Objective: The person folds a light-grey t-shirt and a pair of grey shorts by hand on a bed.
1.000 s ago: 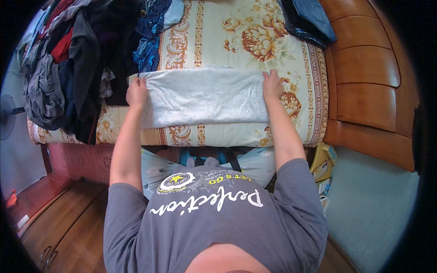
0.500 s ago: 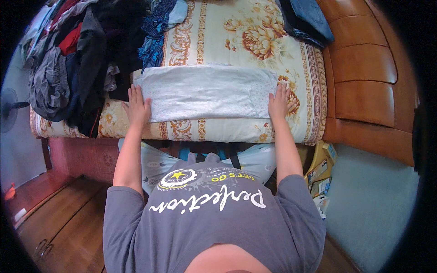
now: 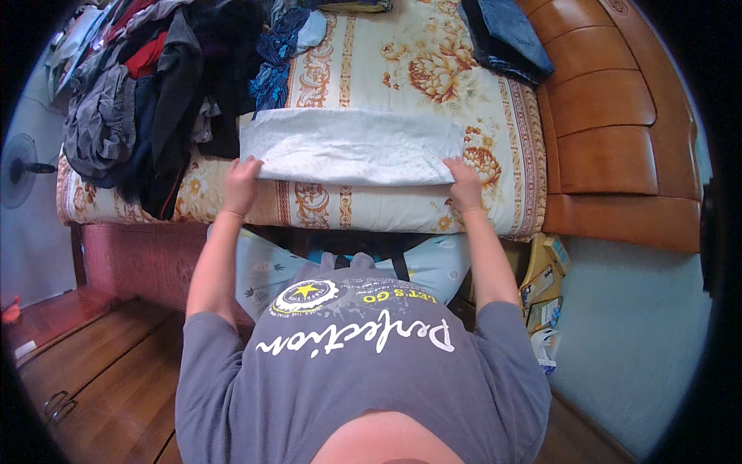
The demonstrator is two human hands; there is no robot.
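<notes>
A long white cloth (image 3: 352, 147) with a faint pattern lies folded in a strip across the bed in front of me. My left hand (image 3: 241, 184) is closed on its near left corner. At the near right corner, my right hand (image 3: 464, 184) pinches the cloth between thumb and fingers. The near edge between my hands looks slightly lifted, and the far edge lies on the flowered bedspread (image 3: 371, 73). What kind of cloth it is cannot be made out.
A heap of dark clothes (image 3: 166, 93) covers the left of the bed, with a blue patterned garment (image 3: 274, 66) beside it. Folded jeans (image 3: 514, 39) lie far right, by the brown padded headboard (image 3: 603, 108). A fan (image 3: 23, 168) stands at left.
Both hands were flat with fingers stretched at the cloth's ends; now they grip its near corners. The near edge has moved away from me, making the strip narrower.
</notes>
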